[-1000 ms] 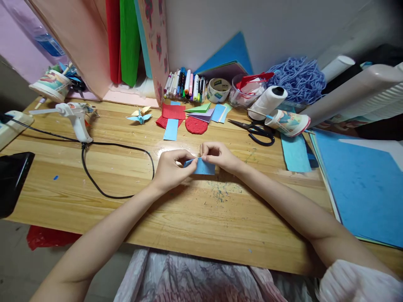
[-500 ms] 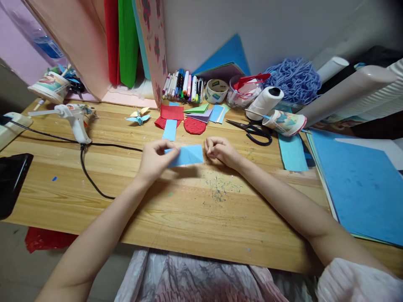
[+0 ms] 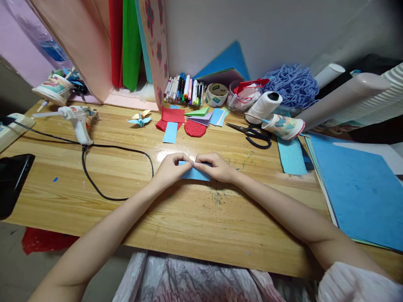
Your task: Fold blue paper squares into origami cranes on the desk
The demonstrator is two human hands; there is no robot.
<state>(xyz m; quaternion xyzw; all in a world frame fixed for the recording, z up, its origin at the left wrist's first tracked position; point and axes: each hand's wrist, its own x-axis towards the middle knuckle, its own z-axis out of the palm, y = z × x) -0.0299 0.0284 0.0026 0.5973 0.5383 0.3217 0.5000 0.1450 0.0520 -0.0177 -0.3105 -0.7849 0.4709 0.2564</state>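
Pinching a small blue paper (image 3: 195, 173) flat against the table (image 3: 189, 218), left hand (image 3: 171, 170) and right hand (image 3: 217, 166) meet fingertip to fingertip, probably to press a crease; scissors (image 3: 253, 133) lie at 2 o'clock.

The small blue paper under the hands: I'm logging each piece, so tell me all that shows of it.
The small blue paper is a light blue, matte piece that looks like thin craft paper. It lies low on the wooden table, mostly covered. The left hand and right hand pinch its top edge, fingertips meeting at the middle. Only a strip shows; folds cannot be told.
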